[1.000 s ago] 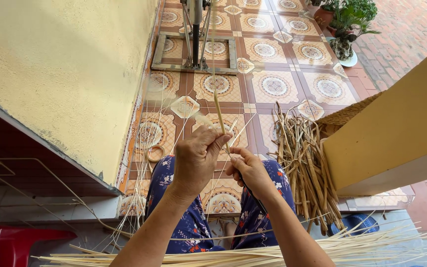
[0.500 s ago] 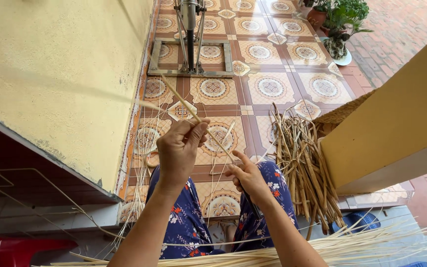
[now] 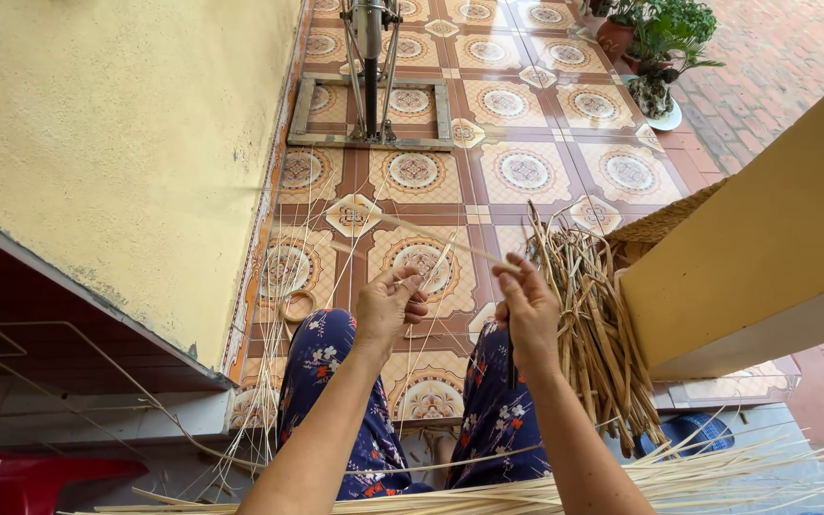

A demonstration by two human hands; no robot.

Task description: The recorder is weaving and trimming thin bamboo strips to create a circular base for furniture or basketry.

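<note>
Right hand (image 3: 529,307) pinches one end of a thin bamboo strip (image 3: 431,234) — long axis runs toward upper left. Left hand (image 3: 388,303), fingers curled together just below it — grip unclear.

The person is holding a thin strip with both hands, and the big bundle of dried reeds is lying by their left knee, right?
Not quite. The head view shows the bundle of dried reeds by the right knee, not the left. The rest holds: the left hand and right hand both pinch the thin strip.

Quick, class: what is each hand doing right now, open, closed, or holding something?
Left hand: closed, fingers pinching thin pale strips.
Right hand: closed, fingers pinching a long thin strip.
</note>
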